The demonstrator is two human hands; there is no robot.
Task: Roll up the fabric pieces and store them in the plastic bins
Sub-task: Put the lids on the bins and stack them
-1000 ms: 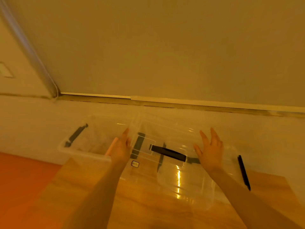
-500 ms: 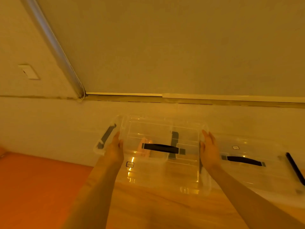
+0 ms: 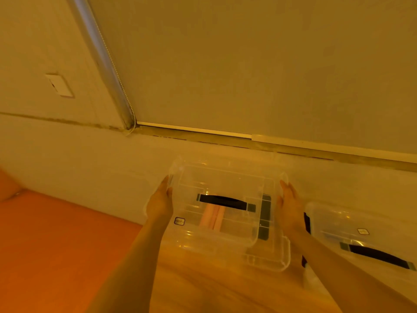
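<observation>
A pale wall (image 3: 67,154) fills the upper view, with a closed roller blind (image 3: 248,64) hanging over it, a beaded cord at the blind's left edge and a white wall plate (image 3: 59,85) further left. Below lies a wooden table (image 3: 214,285), and an orange surface (image 3: 56,245) runs along the table's left side.

A clear plastic bin (image 3: 216,184) with its lid on sits at the table's far edge, against the wall. A black handle (image 3: 223,201) crosses the lid, and a small label (image 3: 179,221) shows near the bin's front left corner. Through the clear plastic a pinkish fabric piece (image 3: 213,218) can be seen inside, lying roughly in the middle.

The left hand (image 3: 160,203) presses flat against the bin's left side, fingers straight and pointing toward the wall. The right hand (image 3: 290,207) lies the same way against the right side, so the bin is clamped between the two palms.

A second clear bin (image 3: 365,222), also lidded with a black handle (image 3: 379,255), rests just beside the right forearm toward the table's right edge.
</observation>
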